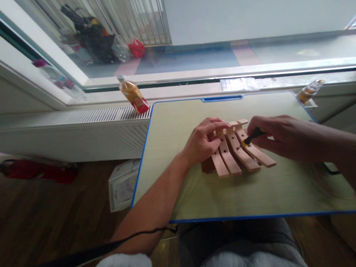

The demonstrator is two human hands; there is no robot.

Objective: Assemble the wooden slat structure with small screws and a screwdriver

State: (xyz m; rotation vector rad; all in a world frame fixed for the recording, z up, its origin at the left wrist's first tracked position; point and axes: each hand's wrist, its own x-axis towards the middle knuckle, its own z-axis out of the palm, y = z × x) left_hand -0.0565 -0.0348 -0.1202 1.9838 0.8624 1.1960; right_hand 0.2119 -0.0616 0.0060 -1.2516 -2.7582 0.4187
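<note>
A small wooden slatted assembly (pixel 245 160) with several pale, bent slats and dark holes lies on the table. My left hand (pixel 203 141) grips its left side, fingers over the top edge and thumb on a slat. In my right hand (pixel 280 136), closed around its handle, is a black and yellow screwdriver (pixel 256 135). Its tip points down and left at the holes of the right-hand slats; whether it sits in a screw is too small to tell. Beneath the slats, at the left, a darker wooden part (pixel 207 165) shows.
The pale table (pixel 188 203) has a blue rim. Behind it, an orange drink bottle (pixel 134 96) stands on the radiator (pixel 95 115), and another bottle (pixel 309 92) is at the right. Papers (pixel 239 84) lie on the sill. A black strap (pixel 82 254) crosses my left arm.
</note>
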